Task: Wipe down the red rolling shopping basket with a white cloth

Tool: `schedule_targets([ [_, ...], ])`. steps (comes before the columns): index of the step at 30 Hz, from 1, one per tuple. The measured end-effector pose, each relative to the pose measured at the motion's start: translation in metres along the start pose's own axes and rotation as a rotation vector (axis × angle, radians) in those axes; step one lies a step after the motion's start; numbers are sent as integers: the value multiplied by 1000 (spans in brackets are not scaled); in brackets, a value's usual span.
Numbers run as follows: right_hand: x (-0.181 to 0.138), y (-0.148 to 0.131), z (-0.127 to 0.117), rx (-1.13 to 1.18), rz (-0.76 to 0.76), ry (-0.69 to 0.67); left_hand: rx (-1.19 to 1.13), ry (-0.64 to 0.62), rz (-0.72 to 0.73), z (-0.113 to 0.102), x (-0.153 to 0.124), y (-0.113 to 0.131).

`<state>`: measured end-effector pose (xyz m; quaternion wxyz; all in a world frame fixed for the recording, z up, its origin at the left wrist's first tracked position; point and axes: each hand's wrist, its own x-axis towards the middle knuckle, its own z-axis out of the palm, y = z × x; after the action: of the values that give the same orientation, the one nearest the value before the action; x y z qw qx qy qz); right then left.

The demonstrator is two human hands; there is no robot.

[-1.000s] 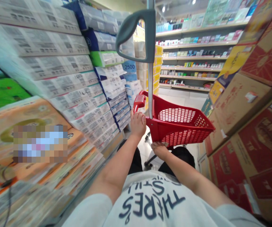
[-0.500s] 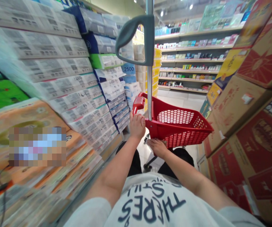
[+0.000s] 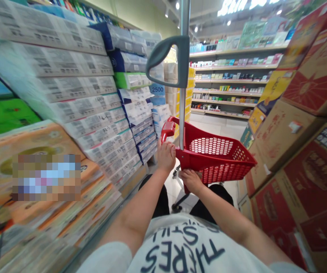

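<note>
A red plastic shopping basket on wheels (image 3: 217, 155) stands in the aisle in front of me, with nothing visible in it. A metal pole with a grey handle (image 3: 171, 57) rises from its near rim. My left hand (image 3: 166, 154) is closed over the near left corner of the basket rim, below the red handle (image 3: 167, 127). My right hand (image 3: 191, 179) grips the basket's near edge from underneath, fingers curled round it.
Stacked tissue and paper packs (image 3: 95, 113) fill the shelves on the left. Tilted red and brown cartons (image 3: 300, 144) are piled on the right. Shelves of small goods (image 3: 228, 79) stand across the far end of the narrow tiled aisle (image 3: 217, 123).
The view has tilted and shifted slightly; the basket sits a bit lower and closer. Both hands keep their grip on its rim, the right hand now tighter under the edge.
</note>
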<state>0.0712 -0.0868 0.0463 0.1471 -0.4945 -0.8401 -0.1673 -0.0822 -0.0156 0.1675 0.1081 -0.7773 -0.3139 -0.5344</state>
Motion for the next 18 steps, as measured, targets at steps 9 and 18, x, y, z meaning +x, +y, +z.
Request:
schedule_targets([
  [9, 12, 3, -17, -3, 16, 102, 9, -17, -19, 3, -2, -2],
  [18, 24, 0, -35, 24, 84, 217, -5, 32, 9, 3, -2, -1],
])
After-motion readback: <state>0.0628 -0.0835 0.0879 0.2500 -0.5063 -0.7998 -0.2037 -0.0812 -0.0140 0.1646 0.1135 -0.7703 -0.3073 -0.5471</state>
